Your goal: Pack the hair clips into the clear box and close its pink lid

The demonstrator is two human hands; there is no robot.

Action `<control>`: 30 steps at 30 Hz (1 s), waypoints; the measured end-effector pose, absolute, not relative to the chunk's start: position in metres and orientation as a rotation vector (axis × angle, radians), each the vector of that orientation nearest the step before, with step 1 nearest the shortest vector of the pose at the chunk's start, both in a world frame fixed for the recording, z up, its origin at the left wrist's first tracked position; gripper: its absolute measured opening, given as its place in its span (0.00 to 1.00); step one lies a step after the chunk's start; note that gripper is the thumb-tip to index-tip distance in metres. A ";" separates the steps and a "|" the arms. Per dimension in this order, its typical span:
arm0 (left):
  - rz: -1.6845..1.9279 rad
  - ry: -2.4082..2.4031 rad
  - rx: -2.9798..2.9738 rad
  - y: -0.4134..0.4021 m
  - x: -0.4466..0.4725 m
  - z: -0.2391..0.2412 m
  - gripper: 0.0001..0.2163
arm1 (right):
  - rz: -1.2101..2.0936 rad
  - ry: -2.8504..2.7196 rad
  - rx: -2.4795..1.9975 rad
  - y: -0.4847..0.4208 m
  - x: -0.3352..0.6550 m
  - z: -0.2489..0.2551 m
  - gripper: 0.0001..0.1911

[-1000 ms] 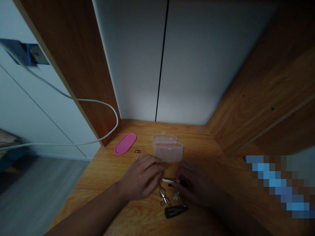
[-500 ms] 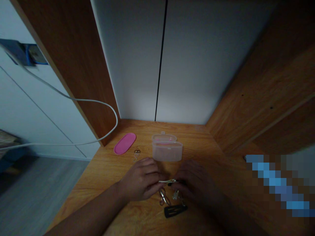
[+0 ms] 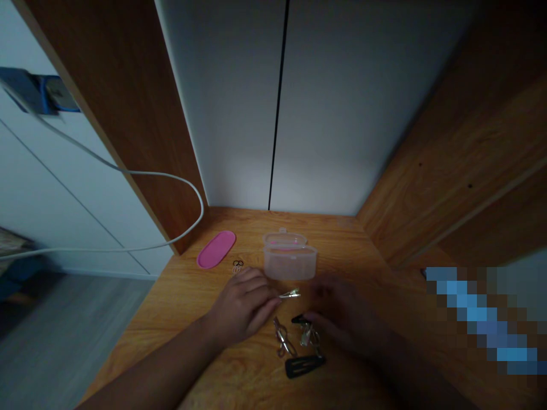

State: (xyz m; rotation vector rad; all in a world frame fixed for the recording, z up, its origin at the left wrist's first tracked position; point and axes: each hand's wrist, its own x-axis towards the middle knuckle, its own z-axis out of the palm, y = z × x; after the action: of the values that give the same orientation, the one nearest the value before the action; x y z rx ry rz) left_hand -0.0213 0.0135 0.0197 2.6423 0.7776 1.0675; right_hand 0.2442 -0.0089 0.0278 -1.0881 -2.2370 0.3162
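My left hand (image 3: 245,302) pinches a thin, shiny pale hair clip (image 3: 290,294) between thumb and fingers, its free end pointing right. My right hand (image 3: 342,307) is a little blurred, its thumb apart from the fingers. That thumb reaches the end of a small black hair clip (image 3: 300,319), which lies over other clips. Below my hands are a metallic hair clip (image 3: 283,337) with a looped outline, a clear, shiny clip (image 3: 306,335) and a large black snap clip (image 3: 305,365).
Behind my hands stands a clear plastic box (image 3: 290,266) with its lid folded back. A pink oval tray (image 3: 216,249) lies left of it, near several small hair ties (image 3: 237,265). A white cable (image 3: 171,176) loops in from the left. Panels border the wooden tabletop (image 3: 171,319).
My right hand has let go of the shiny clip and moved slightly right. My left hand has lifted that clip a little away from the pile, uncovering the small black clip.
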 end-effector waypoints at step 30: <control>1.154 0.946 2.202 0.012 -0.021 0.022 0.07 | 1.197 -1.571 -0.948 -0.010 0.221 0.017 0.09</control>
State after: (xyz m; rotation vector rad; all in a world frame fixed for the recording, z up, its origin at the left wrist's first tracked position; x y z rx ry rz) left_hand -0.0213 0.0125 0.0222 2.2017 0.9460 1.1541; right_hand 0.2209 -0.0096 0.0175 -0.9479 -1.5715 1.1971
